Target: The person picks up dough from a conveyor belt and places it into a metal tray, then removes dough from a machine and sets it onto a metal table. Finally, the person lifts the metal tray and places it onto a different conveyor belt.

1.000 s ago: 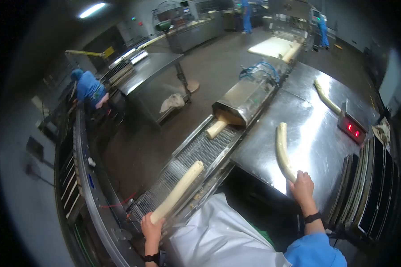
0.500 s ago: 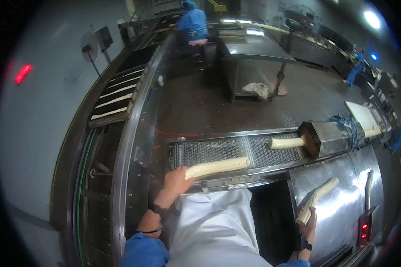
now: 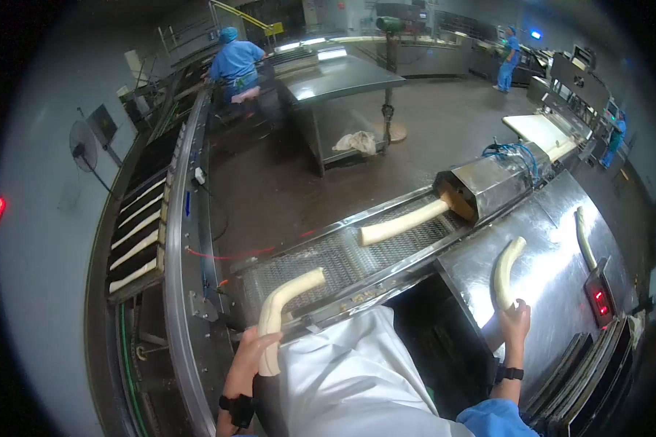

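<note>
My left hand (image 3: 249, 355) is closed round a long pale dough roll (image 3: 290, 293). This roll bends over the near edge of the mesh conveyor (image 3: 335, 264), its upper end above the mesh. Beside the conveyor's right end, my right hand (image 3: 515, 322) grips the lower end of a curved dough roll (image 3: 504, 271) over the shiny steel plate (image 3: 554, 240). Another dough roll (image 3: 404, 222) lies on the mesh, its far end inside the metal chute (image 3: 492, 186). A thinner dough strip (image 3: 584, 237) lies farther right on the plate.
On the left, dark trays (image 3: 140, 231) with several dough strips sit along a rail line. A steel table (image 3: 342, 76) with a cloth (image 3: 357, 142) on its lower shelf stands ahead. Several people in blue work farther off. Stacked trays (image 3: 579, 379) stand at lower right.
The view has swung right. My left hand's roll has tipped from lying along the conveyor to hanging over its near edge. The roll on the mesh extends farther out of the chute.
</note>
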`<state>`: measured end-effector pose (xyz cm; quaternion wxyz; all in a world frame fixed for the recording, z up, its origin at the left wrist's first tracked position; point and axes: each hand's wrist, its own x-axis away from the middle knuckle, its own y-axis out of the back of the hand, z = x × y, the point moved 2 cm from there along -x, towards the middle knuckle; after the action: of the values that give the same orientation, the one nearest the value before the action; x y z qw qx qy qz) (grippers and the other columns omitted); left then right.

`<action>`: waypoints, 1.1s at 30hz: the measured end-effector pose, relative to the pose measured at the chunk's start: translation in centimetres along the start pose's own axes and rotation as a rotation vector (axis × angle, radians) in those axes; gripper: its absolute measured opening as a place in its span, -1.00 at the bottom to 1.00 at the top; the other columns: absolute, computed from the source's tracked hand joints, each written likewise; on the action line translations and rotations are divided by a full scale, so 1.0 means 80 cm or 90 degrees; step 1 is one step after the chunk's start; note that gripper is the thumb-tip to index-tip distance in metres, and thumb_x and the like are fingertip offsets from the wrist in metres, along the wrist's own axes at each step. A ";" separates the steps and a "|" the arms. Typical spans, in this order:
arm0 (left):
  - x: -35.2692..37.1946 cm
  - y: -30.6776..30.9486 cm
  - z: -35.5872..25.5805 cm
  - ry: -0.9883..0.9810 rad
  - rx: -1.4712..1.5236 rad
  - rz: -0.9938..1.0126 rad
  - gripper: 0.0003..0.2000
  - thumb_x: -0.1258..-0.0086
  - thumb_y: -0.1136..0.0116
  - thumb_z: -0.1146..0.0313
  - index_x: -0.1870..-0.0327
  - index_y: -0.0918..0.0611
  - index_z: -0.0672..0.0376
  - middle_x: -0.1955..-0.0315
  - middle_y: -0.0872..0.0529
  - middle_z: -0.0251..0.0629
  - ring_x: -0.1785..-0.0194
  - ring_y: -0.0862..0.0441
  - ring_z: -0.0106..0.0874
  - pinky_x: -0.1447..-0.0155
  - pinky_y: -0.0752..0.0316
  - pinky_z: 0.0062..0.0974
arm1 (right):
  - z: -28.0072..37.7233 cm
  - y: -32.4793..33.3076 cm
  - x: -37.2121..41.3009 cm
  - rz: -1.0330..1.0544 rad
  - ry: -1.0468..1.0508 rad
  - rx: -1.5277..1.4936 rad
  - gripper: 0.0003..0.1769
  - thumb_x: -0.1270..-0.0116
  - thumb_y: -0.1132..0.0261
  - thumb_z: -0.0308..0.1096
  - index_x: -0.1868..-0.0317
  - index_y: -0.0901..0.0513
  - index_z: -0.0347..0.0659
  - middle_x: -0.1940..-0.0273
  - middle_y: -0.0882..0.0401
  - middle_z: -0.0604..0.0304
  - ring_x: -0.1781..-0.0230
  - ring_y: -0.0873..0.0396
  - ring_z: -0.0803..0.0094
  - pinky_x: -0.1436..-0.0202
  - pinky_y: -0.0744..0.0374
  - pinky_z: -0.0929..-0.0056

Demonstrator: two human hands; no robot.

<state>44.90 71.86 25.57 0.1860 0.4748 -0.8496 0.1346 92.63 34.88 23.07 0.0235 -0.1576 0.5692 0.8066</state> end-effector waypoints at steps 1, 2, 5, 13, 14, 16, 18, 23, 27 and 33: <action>0.000 -0.009 -0.008 -0.001 -0.003 0.007 -0.75 -0.22 -0.33 0.36 0.21 -0.62 0.35 0.41 -0.67 -0.32 0.41 -0.60 -0.53 0.33 -0.46 -0.54 | 0.008 0.004 0.004 -0.003 -0.007 0.002 -0.54 -0.11 -0.37 -0.32 -0.02 -0.56 -0.35 0.19 -0.59 0.01 0.19 -0.60 0.20 0.15 -0.56 0.22; 0.000 -0.028 -0.015 -0.041 -0.048 0.052 -0.75 -0.20 -0.36 0.40 0.19 -0.60 0.34 0.41 -0.66 -0.31 0.41 -0.61 -0.52 0.34 -0.48 -0.53 | 0.018 0.005 0.008 0.013 0.049 -0.001 -0.49 -0.07 -0.40 -0.33 -0.04 -0.55 -0.34 0.12 -0.59 -0.03 0.08 -0.57 0.15 0.04 -0.53 0.20; 0.004 -0.107 -0.049 -0.081 -0.135 0.224 -0.62 -0.16 -0.41 0.46 0.05 -0.52 0.35 0.39 -0.67 -0.24 0.38 -0.66 -0.48 0.32 -0.55 -0.49 | 0.089 0.001 0.045 0.047 0.262 -0.319 -0.47 0.00 -0.47 -0.40 -0.04 -0.57 -0.30 0.07 -0.57 -0.10 -0.03 -0.54 0.04 -0.10 -0.51 0.17; 0.035 -0.290 -0.150 -0.065 0.139 0.789 -0.45 -0.41 -0.21 0.15 -0.26 -0.32 0.30 0.11 -0.61 -0.19 0.23 -0.65 -0.51 0.23 -0.61 -0.53 | 0.255 0.069 0.095 0.529 0.151 -0.705 -0.41 0.06 -0.49 -0.53 -0.07 -0.58 -0.24 0.20 -0.67 0.21 0.21 -0.60 0.48 0.04 -0.59 0.48; 0.029 -0.299 -0.153 -0.047 0.248 0.842 -0.39 -0.46 -0.14 0.06 -0.34 -0.27 0.30 0.02 -0.60 -0.15 0.16 -0.65 -0.50 0.20 -0.62 -0.53 | 0.241 0.069 0.082 0.466 0.143 -0.724 -0.46 0.05 -0.50 -0.49 -0.02 -0.59 -0.26 0.22 -0.67 0.20 0.23 -0.60 0.49 0.07 -0.59 0.47; 0.013 -0.311 -0.162 -0.056 0.244 0.815 -0.33 -0.47 -0.09 0.00 -0.40 -0.19 0.27 -0.08 -0.57 -0.11 0.12 -0.64 -0.47 0.14 -0.62 -0.51 | 0.189 0.067 0.040 0.382 0.124 -0.638 -0.53 0.02 -0.50 -0.38 0.05 -0.60 -0.30 0.24 -0.67 0.18 0.25 -0.61 0.47 0.11 -0.59 0.44; -0.017 -0.309 -0.160 -0.098 0.198 0.719 -0.23 -0.43 -0.13 -0.02 -0.52 -0.09 0.16 -0.33 -0.40 -0.02 -0.06 -0.63 -0.34 -0.10 -0.60 -0.38 | 0.135 0.076 0.002 0.335 0.051 -0.452 -0.50 -0.04 -0.48 -0.27 0.03 -0.58 -0.33 0.21 -0.67 0.12 0.21 -0.63 0.38 0.12 -0.60 0.39; -0.127 -0.235 -0.110 -0.439 -0.453 0.267 -0.25 -0.32 -0.29 0.15 -0.44 -0.24 0.30 -0.31 -0.41 0.09 -0.31 -0.45 -0.11 -0.32 -0.42 -0.17 | 0.015 0.073 -0.009 0.062 0.074 -0.051 -0.28 -0.04 -0.47 -0.14 -0.17 -0.48 -0.33 0.07 -0.59 -0.12 0.09 -0.58 0.06 0.01 -0.54 0.16; -0.166 -0.156 -0.103 -0.463 -0.802 -0.009 -0.25 -0.11 -0.37 0.21 -0.32 -0.37 0.37 -0.17 -0.52 0.16 -0.23 -0.49 0.04 -0.38 -0.30 -0.18 | -0.026 0.064 0.003 0.073 0.080 0.059 -0.10 -0.04 -0.44 0.05 -0.32 -0.39 -0.30 -0.08 -0.50 -0.17 -0.03 -0.51 -0.02 -0.11 -0.48 0.07; -0.185 -0.121 -0.088 -0.393 -0.889 -0.083 -0.48 -0.10 -0.34 0.23 -0.11 -0.57 0.22 0.09 -0.67 0.02 -0.02 -0.60 -0.01 -0.15 -0.44 -0.10 | 0.001 0.058 0.021 0.089 0.106 0.144 -0.10 -0.11 -0.40 0.03 -0.47 -0.26 0.14 -0.34 -0.26 -0.32 -0.25 -0.37 -0.12 -0.33 -0.26 -0.14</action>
<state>61.61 80.99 25.80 0.2044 0.3127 -0.7212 -0.5834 90.00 33.07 26.82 -0.0624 -0.1802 0.6662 0.7210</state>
